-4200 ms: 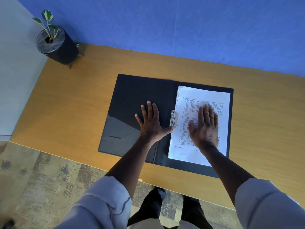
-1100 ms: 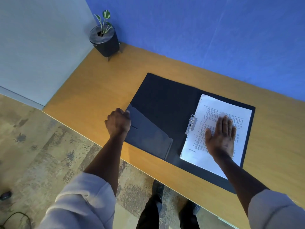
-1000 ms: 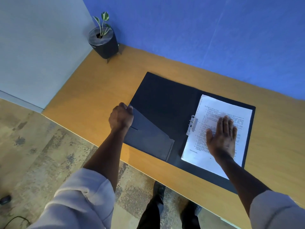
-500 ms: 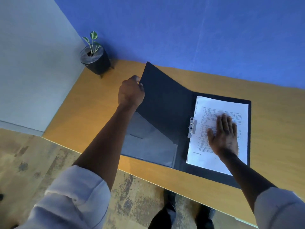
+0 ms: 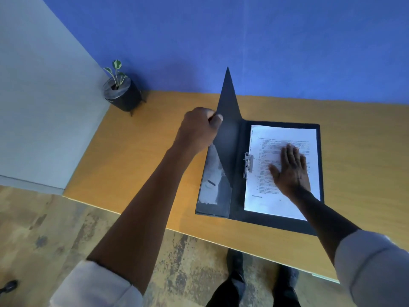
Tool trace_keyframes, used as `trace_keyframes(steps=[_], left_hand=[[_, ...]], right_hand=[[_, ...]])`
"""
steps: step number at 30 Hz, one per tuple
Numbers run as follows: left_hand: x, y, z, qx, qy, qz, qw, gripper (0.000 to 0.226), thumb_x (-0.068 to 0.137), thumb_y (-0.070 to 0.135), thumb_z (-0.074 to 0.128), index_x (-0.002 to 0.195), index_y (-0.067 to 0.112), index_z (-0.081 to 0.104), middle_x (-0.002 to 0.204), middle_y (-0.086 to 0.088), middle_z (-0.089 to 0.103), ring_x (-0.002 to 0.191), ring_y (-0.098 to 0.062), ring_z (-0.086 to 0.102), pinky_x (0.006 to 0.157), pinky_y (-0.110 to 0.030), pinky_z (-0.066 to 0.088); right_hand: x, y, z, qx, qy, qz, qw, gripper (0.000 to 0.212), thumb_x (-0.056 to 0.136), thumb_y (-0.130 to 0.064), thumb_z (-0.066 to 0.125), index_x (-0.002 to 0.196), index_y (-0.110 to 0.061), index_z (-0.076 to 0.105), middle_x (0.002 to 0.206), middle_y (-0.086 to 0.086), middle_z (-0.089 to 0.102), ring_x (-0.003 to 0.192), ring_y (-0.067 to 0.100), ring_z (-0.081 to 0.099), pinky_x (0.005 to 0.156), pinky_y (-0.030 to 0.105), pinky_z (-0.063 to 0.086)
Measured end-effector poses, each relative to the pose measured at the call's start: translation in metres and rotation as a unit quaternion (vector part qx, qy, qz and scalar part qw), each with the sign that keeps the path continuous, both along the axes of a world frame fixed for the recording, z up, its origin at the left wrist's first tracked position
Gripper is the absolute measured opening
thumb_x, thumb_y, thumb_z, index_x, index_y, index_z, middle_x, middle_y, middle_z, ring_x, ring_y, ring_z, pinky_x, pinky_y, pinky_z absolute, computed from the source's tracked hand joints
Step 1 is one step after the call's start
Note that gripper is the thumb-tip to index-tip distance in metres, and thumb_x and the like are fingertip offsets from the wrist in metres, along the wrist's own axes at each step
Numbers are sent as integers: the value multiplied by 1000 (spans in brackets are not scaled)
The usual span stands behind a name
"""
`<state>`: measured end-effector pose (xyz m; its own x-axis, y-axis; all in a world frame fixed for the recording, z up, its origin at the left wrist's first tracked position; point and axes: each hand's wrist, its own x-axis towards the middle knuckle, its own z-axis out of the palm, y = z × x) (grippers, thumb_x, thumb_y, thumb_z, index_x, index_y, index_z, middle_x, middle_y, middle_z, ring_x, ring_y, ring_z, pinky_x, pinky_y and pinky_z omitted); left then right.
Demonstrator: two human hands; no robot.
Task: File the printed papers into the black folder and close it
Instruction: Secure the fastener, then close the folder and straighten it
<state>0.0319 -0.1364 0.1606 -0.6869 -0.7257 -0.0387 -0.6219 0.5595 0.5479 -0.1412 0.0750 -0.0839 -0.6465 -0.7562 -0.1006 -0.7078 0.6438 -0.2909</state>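
Over papers (image 5: 284, 138), flat right hand (image 5: 290, 171), left hand (image 5: 197, 129) raising cover (image 5: 228, 120)

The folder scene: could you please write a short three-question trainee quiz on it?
1. True or false: the folder is fully shut.
2. Which hand grips the raised cover? A) left B) right C) neither
3. Fill in: the right hand lies flat on the ______.

Key
1. False: the cover stands nearly upright, and the papers remain exposed beside the metal clip.
2. A: the left hand pinches the cover's edge.
3. Papers.
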Motion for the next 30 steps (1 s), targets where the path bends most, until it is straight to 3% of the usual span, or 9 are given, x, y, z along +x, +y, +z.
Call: trace_keyframes(steps=[2, 5, 7, 10, 14, 21, 24, 27, 30], left_hand=[[1, 13, -1, 26, -11, -7, 1000, 46, 101, 31, 51, 63, 9, 39, 53, -4, 37, 46, -17, 37, 44, -22, 26], [-2, 33, 2, 126, 11, -27, 992, 45, 99, 37, 55, 77, -3, 55, 63, -7, 51, 55, -16, 63, 58, -33, 59], [-7, 47, 5, 196, 24, -39, 980, 37, 98, 37, 59, 92, 2, 69, 73, -4, 63, 68, -13, 72, 70, -37, 64], [-18, 66, 3, 196, 11, -45, 980, 31, 92, 46, 62, 96, 18, 75, 79, 1, 73, 76, -15, 75, 77, -42, 64], [-37, 91, -1, 167, 2, -38, 985, 37, 86, 52, 60, 90, 18, 76, 78, 3, 75, 77, -18, 73, 74, -48, 62], [-80, 132, -19, 108, -35, -36, 993, 45, 81, 54, 57, 91, 14, 76, 83, 2, 76, 78, -15, 71, 72, -42, 60], [-99, 150, -29, 101, -50, -39, 993, 36, 85, 48, 63, 91, 15, 75, 84, 2, 76, 77, -13, 70, 67, -35, 59], [-116, 167, -40, 86, -64, -36, 994, 31, 84, 45, 65, 80, 14, 69, 70, 3, 69, 64, -12, 65, 50, -29, 45], [-132, 183, -53, 88, -80, -20, 993, 29, 83, 42, 67, 74, 15, 62, 65, 4, 62, 59, -11, 60, 50, -23, 36]], right_hand=[[-5, 7, 0, 5, 1, -1, 1000, 81, 101, -57, 23, 160, -6, 6, 169, 16, 5, 156, 34, 3, 127, 50, 9], [-13, 22, 1, 5, 3, -3, 1000, 82, 99, -57, 25, 159, -2, 12, 168, 19, 10, 155, 37, 9, 126, 52, 10], [-18, 33, 4, 10, 3, -6, 1000, 83, 97, -57, 24, 159, -3, 12, 168, 18, 10, 156, 36, 8, 126, 50, 9], [-25, 50, 7, 10, 2, -9, 1000, 84, 97, -57, 25, 159, -3, 11, 168, 17, 10, 156, 34, 8, 126, 50, 9], [-35, 75, 7, 14, -5, -12, 1000, 85, 97, -60, 22, 160, -3, 11, 168, 18, 9, 156, 34, 7, 126, 49, 7], [-57, 112, 6, 18, 10, -4, 1000, 77, 100, -52, 25, 157, 0, 18, 165, 22, 20, 153, 39, 18, 123, 55, 19], [-66, 127, 8, 21, 24, 9, 999, 74, 100, -48, 28, 155, 1, 22, 163, 25, 23, 151, 41, 22, 121, 56, 22], [-74, 143, 8, 10, 30, 21, 999, 73, 102, -49, 26, 156, 1, 24, 164, 23, 24, 152, 39, 22, 122, 54, 21], [-83, 160, 6, 15, 36, 32, 999, 73, 103, -51, 24, 158, -2, 21, 166, 20, 20, 154, 35, 17, 124, 51, 17]])
